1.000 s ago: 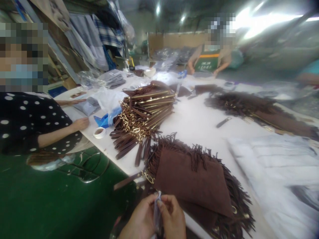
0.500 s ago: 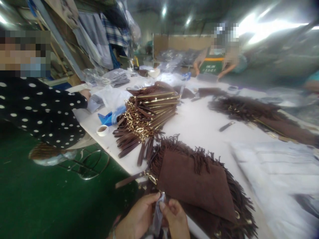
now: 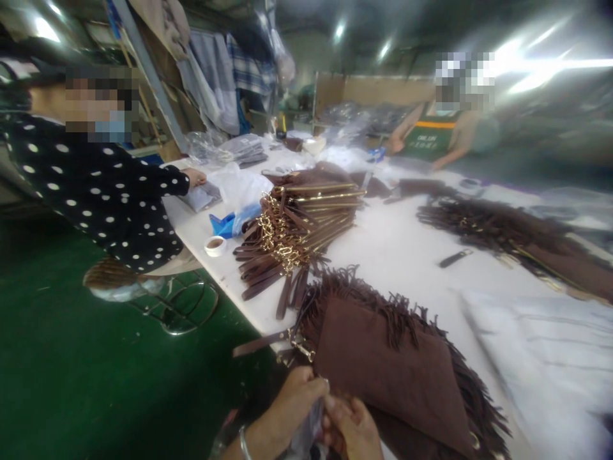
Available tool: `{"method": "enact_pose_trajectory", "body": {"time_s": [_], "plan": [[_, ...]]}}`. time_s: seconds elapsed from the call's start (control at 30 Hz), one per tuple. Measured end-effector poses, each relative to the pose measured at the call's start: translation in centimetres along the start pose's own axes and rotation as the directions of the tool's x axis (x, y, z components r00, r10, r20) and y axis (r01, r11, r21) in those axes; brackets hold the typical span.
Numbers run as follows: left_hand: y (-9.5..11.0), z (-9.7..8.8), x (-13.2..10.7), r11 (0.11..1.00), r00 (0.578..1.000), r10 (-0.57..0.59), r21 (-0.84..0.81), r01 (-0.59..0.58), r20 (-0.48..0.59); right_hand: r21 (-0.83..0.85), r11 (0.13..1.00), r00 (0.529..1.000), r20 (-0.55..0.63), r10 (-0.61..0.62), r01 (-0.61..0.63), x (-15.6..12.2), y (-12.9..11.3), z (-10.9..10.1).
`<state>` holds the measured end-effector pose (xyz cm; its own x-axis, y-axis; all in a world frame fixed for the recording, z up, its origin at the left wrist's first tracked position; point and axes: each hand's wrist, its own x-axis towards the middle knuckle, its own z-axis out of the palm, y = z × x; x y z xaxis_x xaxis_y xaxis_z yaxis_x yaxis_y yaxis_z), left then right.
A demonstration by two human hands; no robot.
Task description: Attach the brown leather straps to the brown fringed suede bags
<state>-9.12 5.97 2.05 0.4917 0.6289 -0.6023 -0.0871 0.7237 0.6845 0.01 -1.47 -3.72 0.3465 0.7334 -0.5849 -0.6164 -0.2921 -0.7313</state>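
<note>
Close to the table's near edge, my left hand [image 3: 295,399] pinches a piece of thin, see-through greyish plastic [image 3: 309,427]. My right hand [image 3: 353,423] has its fingers closed on the same plastic, thumb near the left fingertips. Just beyond both hands lies a brown fringed bag [image 3: 387,364], flat on a stack of similar ones. A brown wrist strap [image 3: 261,344] with a gold clasp sticks out at its left side, over the table edge. Part of the plastic is hidden by my fingers.
A heap of brown straps with gold clasps [image 3: 287,239] lies beyond the bag. A tape roll [image 3: 215,246] and blue tape dispenser [image 3: 223,225] stand left of it. More fringed bags [image 3: 517,236] lie right. One person [image 3: 105,191] sits left; another [image 3: 428,142] works across the white table [image 3: 393,246].
The view has swung left, so the table things appear farther right. My hands stay on the plastic, fingertips drawn closer together. The seated person's arm remains over the table.
</note>
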Motion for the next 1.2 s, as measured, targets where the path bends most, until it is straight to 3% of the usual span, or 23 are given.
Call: {"method": "enact_pose_trajectory", "body": {"time_s": [0.1,0.17,0.27,0.37,0.43,0.5,0.57,0.63,0.73,0.9,1.0,1.07,1.13,1.2], "plan": [[-0.7,-0.4,0.1,0.997,0.996,-0.081,-0.002,0.081,0.029,0.021,0.995,0.995,-0.033,0.097,-0.096,0.4,-0.7,-0.7],[-0.8,-1.2,0.1,0.998,0.998,-0.058,0.039,0.058,-0.001,0.038,0.99,0.989,-0.059,0.137,-0.135,0.6,-1.1,-0.9],[-0.4,-2.8,0.0,0.982,0.994,0.109,0.158,-0.104,-0.021,0.068,0.983,0.982,-0.073,0.176,-0.171,0.9,-1.4,-0.9],[0.4,-4.3,-0.4,0.891,0.953,0.286,0.392,-0.227,-0.1,0.095,0.982,0.982,-0.084,0.169,-0.161,1.0,-1.6,-1.1],[0.8,-5.0,-0.6,0.736,0.872,0.471,0.603,-0.308,-0.131,0.062,0.988,0.984,-0.1,0.147,-0.141,1.0,-1.7,-1.5],[1.0,-5.5,-0.4,0.451,0.759,0.651,0.808,-0.38,-0.006,0.003,0.994,0.986,-0.128,0.105,-0.106,1.1,-2.0,-1.9],[0.9,-5.6,0.5,0.109,0.683,0.704,0.92,-0.377,0.196,-0.055,0.997,0.986,-0.164,0.039,-0.048,1.4,-2.7,-2.2],[0.8,-5.3,2.1,-0.144,0.669,0.666,0.937,-0.318,0.329,-0.071,0.997,0.981,-0.194,-0.029,0.016,1.8,-3.7,-2.3],[1.2,-4.2,4.5,-0.321,0.661,0.641,0.918,-0.232,0.39,-0.027,0.997,0.973,-0.217,-0.081,0.077,2.9,-5.8,-2.6],[4.3,-0.9,5.6,-0.472,0.645,0.602,0.861,-0.19,0.472,-0.031,0.991,0.964,-0.229,-0.137,0.134,4.8,-8.8,-3.3],[5.9,0.4,4.6,-0.533,0.662,0.547,0.823,-0.197,0.512,-0.041,0.992,0.975,-0.189,-0.121,0.115,5.4,-9.1,-3.7],[6.0,0.8,4.0,-0.498,0.685,0.52,0.833,-0.242,0.51,-0.053,0.991,0.977,-0.167,-0.13,0.123,5.6,-8.8,-3.6],[5.3,1.1,3.4,-0.309,0.721,0.524,0.89,-0.336,0.453,-0.073,0.988,0.977,-0.156,-0.143,0.133,5.2,-8.6,-3.4],[4.2,1.2,2.8,0.06,0.803,0.487,0.904,-0.423,0.344,-0.09,0.988,0.978,-0.157,-0.139,0.126,4.4,-8.5,-3.1]]}}
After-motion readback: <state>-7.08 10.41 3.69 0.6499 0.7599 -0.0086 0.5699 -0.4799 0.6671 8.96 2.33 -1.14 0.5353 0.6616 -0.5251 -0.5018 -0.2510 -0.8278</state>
